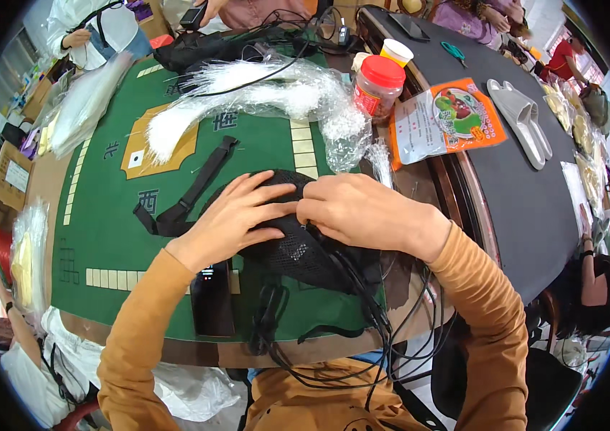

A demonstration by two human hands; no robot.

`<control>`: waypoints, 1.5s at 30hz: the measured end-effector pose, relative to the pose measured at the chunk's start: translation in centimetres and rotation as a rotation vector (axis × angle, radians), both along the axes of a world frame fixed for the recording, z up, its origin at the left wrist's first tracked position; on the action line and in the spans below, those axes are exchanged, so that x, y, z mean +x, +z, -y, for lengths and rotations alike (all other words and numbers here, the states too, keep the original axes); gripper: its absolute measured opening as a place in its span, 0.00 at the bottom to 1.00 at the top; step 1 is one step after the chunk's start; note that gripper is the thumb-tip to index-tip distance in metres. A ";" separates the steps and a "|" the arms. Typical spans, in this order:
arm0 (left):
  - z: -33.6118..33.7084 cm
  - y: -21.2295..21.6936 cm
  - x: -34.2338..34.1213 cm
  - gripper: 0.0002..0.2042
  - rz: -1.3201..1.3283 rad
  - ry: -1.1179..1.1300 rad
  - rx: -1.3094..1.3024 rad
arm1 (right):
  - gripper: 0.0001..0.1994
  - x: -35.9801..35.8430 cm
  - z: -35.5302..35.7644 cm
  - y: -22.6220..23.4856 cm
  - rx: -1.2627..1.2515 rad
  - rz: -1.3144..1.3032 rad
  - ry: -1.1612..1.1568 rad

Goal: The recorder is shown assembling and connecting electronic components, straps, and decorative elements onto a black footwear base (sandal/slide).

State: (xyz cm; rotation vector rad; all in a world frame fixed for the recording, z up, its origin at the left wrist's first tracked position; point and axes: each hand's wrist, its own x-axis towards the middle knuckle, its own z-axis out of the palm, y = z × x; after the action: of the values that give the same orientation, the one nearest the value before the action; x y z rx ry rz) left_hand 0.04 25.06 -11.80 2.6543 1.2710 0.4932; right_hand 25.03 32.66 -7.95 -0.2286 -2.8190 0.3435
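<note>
A black mesh bag with a long black strap lies on the green game table in front of me. My left hand rests flat on top of the bag, fingers spread over the mesh. My right hand pinches the bag's upper edge with closed fingers, right beside my left fingertips. Thin black cords hang from the bag over the table's near edge. A black phone lies under my left forearm.
A clear plastic bag of white fibres lies beyond the bag. A red-lidded jar, a yellow cup and an orange packet stand to the right. Grey insoles lie on a dark table. Other people sit around.
</note>
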 end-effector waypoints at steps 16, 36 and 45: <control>0.0 -0.5 0.7 0.07 0.508 0.028 -0.046 | 0.06 1.1 0.8 -1.2 -0.618 -0.291 -0.074; 0.4 2.9 2.7 0.17 0.180 -0.043 -0.072 | 0.10 9.4 10.5 -6.7 -0.430 -0.414 -0.454; 0.1 0.7 8.7 0.11 0.050 -0.310 -0.023 | 0.07 9.4 10.2 -6.5 -0.530 -0.451 -0.456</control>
State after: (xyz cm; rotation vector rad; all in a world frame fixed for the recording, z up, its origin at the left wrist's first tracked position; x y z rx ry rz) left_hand 8.79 25.00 -11.09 2.7297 0.8241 0.4890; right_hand 34.38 22.50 -14.41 -0.7775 -2.1079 0.8948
